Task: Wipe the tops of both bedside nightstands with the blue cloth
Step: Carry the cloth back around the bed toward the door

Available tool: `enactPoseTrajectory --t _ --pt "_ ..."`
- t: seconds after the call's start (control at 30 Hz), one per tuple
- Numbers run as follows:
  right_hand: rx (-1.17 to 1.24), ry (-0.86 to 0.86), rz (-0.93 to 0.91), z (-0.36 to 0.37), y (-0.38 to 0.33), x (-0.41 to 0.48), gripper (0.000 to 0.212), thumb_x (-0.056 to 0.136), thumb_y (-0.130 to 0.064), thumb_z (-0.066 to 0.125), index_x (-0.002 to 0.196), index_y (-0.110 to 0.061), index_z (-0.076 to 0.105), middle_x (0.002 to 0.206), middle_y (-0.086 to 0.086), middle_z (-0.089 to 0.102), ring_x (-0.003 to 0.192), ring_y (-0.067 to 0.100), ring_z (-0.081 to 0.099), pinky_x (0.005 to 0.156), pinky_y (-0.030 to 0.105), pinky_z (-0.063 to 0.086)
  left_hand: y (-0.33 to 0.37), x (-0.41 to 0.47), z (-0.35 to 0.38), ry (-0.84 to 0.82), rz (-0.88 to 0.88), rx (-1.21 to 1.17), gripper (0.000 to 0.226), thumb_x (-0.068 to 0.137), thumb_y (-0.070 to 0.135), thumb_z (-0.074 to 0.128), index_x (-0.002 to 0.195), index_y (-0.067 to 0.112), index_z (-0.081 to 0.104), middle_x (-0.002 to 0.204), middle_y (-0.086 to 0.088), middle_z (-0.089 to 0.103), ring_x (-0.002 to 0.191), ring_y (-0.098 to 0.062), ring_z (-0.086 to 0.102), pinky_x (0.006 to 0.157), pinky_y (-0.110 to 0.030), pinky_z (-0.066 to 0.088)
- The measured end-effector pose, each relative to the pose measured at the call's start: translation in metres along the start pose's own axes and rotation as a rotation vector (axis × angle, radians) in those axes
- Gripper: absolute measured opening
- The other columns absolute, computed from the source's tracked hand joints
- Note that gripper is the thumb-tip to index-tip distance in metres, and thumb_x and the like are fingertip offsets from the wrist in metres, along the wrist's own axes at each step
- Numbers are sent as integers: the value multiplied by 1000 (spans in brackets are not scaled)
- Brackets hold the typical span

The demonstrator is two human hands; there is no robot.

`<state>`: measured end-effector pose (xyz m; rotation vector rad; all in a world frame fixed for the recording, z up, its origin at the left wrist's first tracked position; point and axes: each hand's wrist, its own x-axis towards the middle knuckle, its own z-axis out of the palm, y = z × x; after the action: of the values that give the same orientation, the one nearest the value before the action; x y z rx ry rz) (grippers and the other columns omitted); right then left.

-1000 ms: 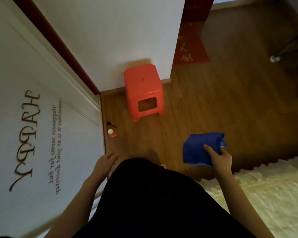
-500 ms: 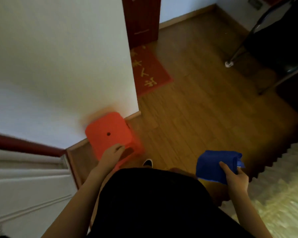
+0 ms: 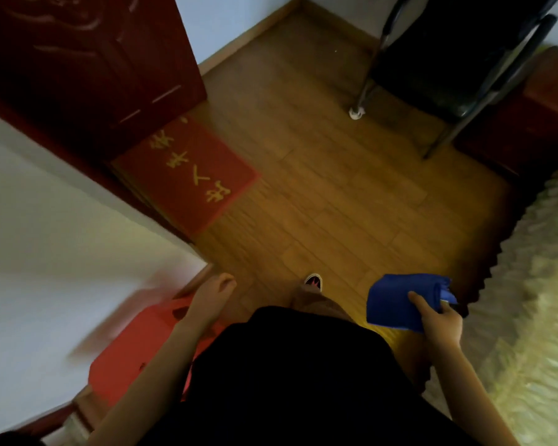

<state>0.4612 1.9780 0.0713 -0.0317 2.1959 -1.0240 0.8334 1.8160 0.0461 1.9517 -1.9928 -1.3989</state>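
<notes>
My right hand has its grip closed on the folded blue cloth, thumb on top, carried above the wooden floor beside the bed. My left hand hangs loosely curled, holding nothing. A dark red nightstand sits well ahead, by the bed; I judge the wiping there is yet to begin.

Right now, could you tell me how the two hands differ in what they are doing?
The right hand is shut on the folded blue cloth, thumb pressed on top; the left hand holds nothing, fingers loosely curled. The right hand hangs near the bed; the left hand hangs over the red stool. Both hang low beside the body, arms bare.
</notes>
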Motion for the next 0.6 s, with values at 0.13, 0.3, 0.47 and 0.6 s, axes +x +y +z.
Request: enactPoseTrajectory --t 0.13,0.3,0.47,0.6 --pt "21 -50 -15 31 -71 53 38 82 -24 73 112 -3 63 102 8 65 88 22 60 76 35 44 48 58 -8 86 -25 21 27 96 17 52 118 5 63 121 -16 65 116 -31 57 95 -33 39" --pt "80 -155 -24 69 -154 110 20 80 -22 76 93 -12 64 93 4 66 78 16 62 69 32 50 105 119 -23 77 -59 47 32 98 25 49 124 10 60 126 -12 62 116 -28 57 96 -35 41" --pt "82 -185 -13 95 -223 172 19 79 -24 77 89 -14 63 87 1 66 78 16 63 61 27 48 152 193 -32 61 -89 16 34 99 25 48 127 10 58 128 -10 60 117 -25 56 92 -34 41" --pt "96 -126 23 110 -274 234 19 79 -23 77 88 -15 62 86 2 66 77 17 62 62 28 49 199 279 -46 15 -88 13 33 99 29 47 124 12 60 126 -6 62 108 -17 55 87 -31 40"
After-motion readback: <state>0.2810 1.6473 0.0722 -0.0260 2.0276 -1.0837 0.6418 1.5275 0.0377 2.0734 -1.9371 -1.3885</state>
